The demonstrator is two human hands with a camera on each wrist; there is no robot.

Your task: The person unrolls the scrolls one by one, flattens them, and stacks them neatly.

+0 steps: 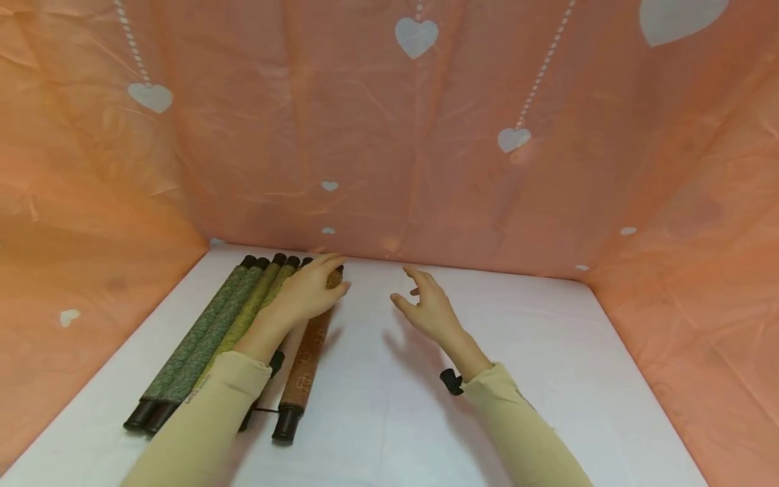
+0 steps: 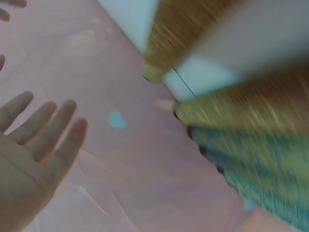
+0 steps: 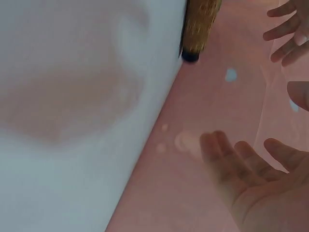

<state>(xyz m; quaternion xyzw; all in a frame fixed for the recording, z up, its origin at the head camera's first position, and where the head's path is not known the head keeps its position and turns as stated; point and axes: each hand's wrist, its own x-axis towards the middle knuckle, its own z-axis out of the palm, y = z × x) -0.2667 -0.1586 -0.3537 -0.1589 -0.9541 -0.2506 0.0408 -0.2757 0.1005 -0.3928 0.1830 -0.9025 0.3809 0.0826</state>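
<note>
Several rolled scrolls with dark knobbed ends lie side by side on the left of the white table. Green scrolls (image 1: pixel 197 338) are outermost, yellow-green ones (image 1: pixel 248 312) come beside them, and a brown patterned scroll (image 1: pixel 308 355) lies at the right, a little apart from the rest. Over the far part of the scrolls, my left hand (image 1: pixel 307 291) hovers with its fingers extended, hiding part of them. The left wrist view shows its spread fingers (image 2: pixel 67 140) holding nothing. To the right of the brown scroll, my right hand (image 1: pixel 433 311) is raised above the table, fingers loosely bent and grasping nothing.
The white tabletop (image 1: pixel 548 365) extends to the right of the scrolls. An orange-pink curtain (image 1: pixel 365 135) with white hearts encloses the back and both sides. A thin dark cord (image 1: pixel 266 410) shows beside the brown scroll's near end. A black strap (image 1: pixel 451 381) is at my right wrist.
</note>
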